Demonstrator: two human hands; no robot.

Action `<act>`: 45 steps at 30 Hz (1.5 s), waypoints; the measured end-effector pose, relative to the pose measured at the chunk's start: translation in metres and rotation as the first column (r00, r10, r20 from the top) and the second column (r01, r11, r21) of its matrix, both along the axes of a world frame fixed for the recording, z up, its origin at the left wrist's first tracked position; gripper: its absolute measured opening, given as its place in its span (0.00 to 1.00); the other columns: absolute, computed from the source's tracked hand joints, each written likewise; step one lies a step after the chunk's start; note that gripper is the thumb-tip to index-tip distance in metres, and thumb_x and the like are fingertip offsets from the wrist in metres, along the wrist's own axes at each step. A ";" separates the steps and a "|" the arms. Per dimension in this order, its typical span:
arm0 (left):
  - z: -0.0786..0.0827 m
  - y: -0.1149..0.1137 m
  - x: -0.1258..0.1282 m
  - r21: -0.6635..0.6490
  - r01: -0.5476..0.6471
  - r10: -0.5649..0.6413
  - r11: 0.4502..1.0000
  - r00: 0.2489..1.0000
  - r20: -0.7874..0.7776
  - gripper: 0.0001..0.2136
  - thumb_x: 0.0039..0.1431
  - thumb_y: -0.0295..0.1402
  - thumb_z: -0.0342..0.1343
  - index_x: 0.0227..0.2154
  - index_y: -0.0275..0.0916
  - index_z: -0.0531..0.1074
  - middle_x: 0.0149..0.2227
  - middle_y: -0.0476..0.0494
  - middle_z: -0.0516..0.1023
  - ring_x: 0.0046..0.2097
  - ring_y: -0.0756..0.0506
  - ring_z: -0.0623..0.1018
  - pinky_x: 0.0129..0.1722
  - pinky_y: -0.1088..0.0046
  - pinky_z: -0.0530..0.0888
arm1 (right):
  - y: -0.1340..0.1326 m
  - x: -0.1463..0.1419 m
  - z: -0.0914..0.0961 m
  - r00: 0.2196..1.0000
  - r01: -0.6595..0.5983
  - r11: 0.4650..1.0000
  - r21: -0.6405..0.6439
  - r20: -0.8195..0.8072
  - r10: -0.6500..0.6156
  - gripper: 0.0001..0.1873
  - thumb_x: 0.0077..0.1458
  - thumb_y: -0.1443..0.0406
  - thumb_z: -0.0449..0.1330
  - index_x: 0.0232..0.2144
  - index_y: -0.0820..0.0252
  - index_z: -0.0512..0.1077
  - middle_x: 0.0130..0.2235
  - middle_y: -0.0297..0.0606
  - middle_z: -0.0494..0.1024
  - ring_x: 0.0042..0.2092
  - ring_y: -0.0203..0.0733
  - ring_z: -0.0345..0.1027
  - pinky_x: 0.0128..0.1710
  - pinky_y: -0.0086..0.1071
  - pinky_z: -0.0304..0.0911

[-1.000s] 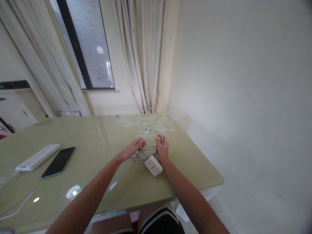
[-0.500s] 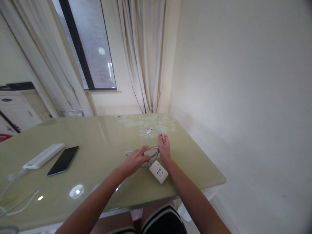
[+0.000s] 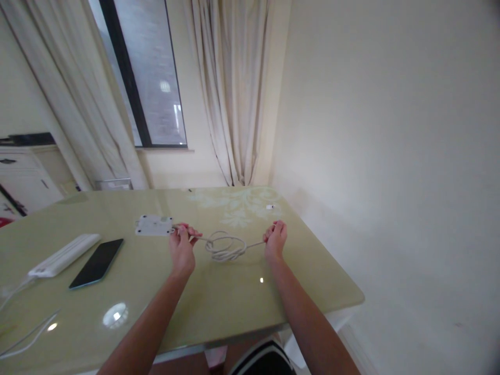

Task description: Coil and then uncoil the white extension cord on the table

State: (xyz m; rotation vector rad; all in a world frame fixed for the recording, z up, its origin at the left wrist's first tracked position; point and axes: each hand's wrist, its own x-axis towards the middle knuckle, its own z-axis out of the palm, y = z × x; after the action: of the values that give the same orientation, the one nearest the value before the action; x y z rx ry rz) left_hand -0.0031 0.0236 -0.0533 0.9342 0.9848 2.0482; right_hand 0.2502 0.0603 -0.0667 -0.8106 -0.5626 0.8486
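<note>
A pale grey power cord (image 3: 224,252) lies looped in a loose knot between my hands, its two ends drawn out to the sides. My left hand (image 3: 184,247) is closed on the cord right beside the white socket block (image 3: 153,225), whose back with dark corner dots faces up. My right hand (image 3: 275,238) is closed round the cord's other end. Just beyond that hand the small white plug (image 3: 270,207) shows. The stretch of cord inside each fist is hidden.
To the left on the glossy green table (image 3: 219,307) lie a black phone (image 3: 97,263) and a long white power strip (image 3: 65,255) with its cord. A white cable (image 3: 29,336) curves near the front left. A wall (image 3: 390,182) borders the right side.
The socket block has gone from between my forearms to the left, turning face down. My hands have moved apart, and the coiled cord is now stretched into a knot between them.
</note>
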 end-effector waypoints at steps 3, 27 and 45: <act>0.007 0.004 0.007 0.007 0.096 -0.090 0.995 0.953 -0.290 0.20 0.67 0.55 0.53 0.43 0.42 0.69 0.26 0.54 0.66 0.29 0.48 0.71 0.36 0.70 0.75 | -0.007 -0.005 0.000 0.993 -0.089 0.994 0.069 0.079 0.083 0.22 0.61 0.43 0.59 0.39 0.52 0.61 0.22 0.19 0.57 0.19 0.29 0.46 0.17 0.24 0.44; 0.021 -0.035 0.056 -0.102 0.279 -0.023 0.955 -0.274 -0.962 0.58 0.49 0.56 0.66 0.75 0.33 0.45 0.76 0.23 0.46 0.76 0.26 0.46 0.73 0.41 0.44 | -0.015 0.015 -0.003 0.609 -0.719 0.674 -0.170 0.315 0.728 0.23 0.52 0.47 0.71 0.40 0.59 0.83 0.35 0.38 0.80 0.35 0.38 0.69 0.35 0.30 0.62; 0.020 0.007 -0.007 -0.213 -0.334 -0.303 0.918 -0.245 -0.921 0.56 0.47 0.47 0.64 0.76 0.36 0.43 0.75 0.20 0.50 0.67 0.20 0.62 0.59 0.36 0.63 | 0.006 0.052 -0.002 0.870 -0.316 0.930 -0.186 0.334 0.363 0.24 0.46 0.47 0.70 0.39 0.59 0.83 0.34 0.37 0.77 0.29 0.34 0.63 0.30 0.28 0.59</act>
State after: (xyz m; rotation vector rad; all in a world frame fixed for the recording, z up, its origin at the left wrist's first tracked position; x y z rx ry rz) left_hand -0.0099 0.0306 -0.0332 2.4340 2.0888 0.3274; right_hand 0.3020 0.0660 -0.0691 -1.0106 -1.0113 1.0732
